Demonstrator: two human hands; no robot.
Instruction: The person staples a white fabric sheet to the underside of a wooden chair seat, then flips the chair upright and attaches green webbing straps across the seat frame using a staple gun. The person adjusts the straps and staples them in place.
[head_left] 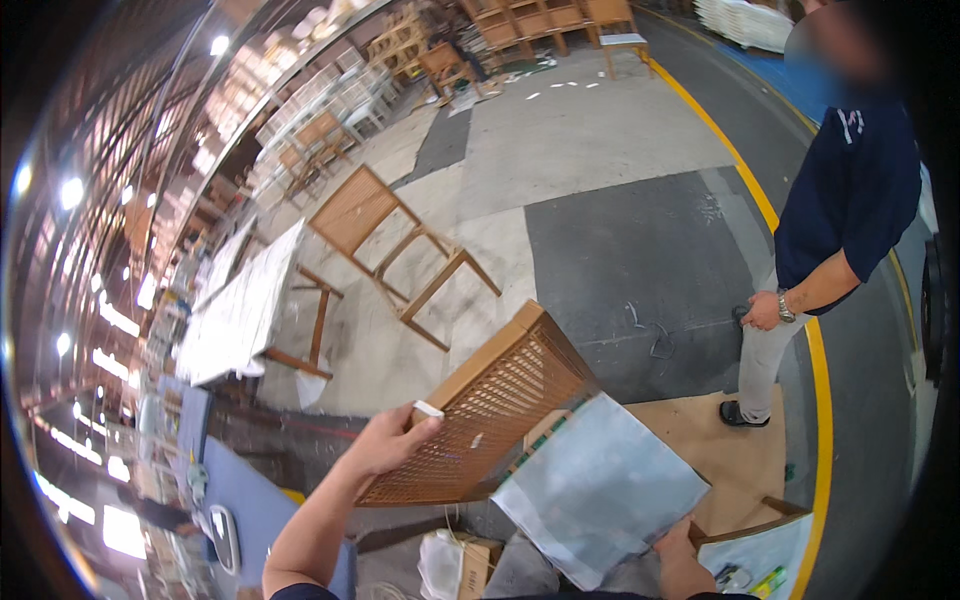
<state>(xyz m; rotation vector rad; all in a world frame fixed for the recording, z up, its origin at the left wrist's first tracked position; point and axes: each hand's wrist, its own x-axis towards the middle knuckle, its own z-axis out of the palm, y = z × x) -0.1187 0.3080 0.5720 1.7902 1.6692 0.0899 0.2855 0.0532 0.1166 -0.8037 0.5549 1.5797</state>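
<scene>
Hands [392, 443] on chair [500, 405], person [850, 200] nearby

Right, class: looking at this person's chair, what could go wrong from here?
The pale seat slants above the knees, so it might slip if the right hand lost contact. The small white piece in the left hand could drop, or perhaps scuff the woven back. A co-worker stands nearby and might be bumped if the chair swung.
</scene>
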